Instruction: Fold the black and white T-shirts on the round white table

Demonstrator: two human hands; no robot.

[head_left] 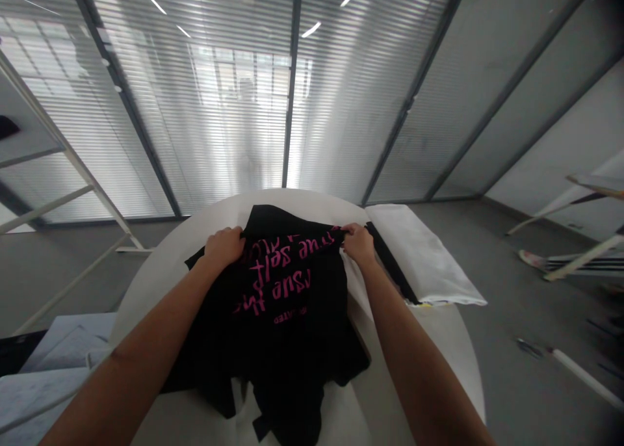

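A black T-shirt [287,329] with pink lettering, upside down from my side, spreads over the round white table. My left hand [224,248] is closed on its far left part, and my right hand [359,243] pinches its far right edge. The cloth between my hands is drawn fairly straight. Toward me the fabric falls in loose folds, with a narrow strip hanging near the bottom. Just right of my right hand lies a white folded cloth [424,254], with a dark strip [394,264] along its left side.
The round white table [160,270] carries the cloths. At left stands a white metal frame [92,189], with papers [68,345] below it. A glass partition with blinds [244,127] rises behind. To the right are scissors [529,348] on the floor and white furniture legs [585,257].
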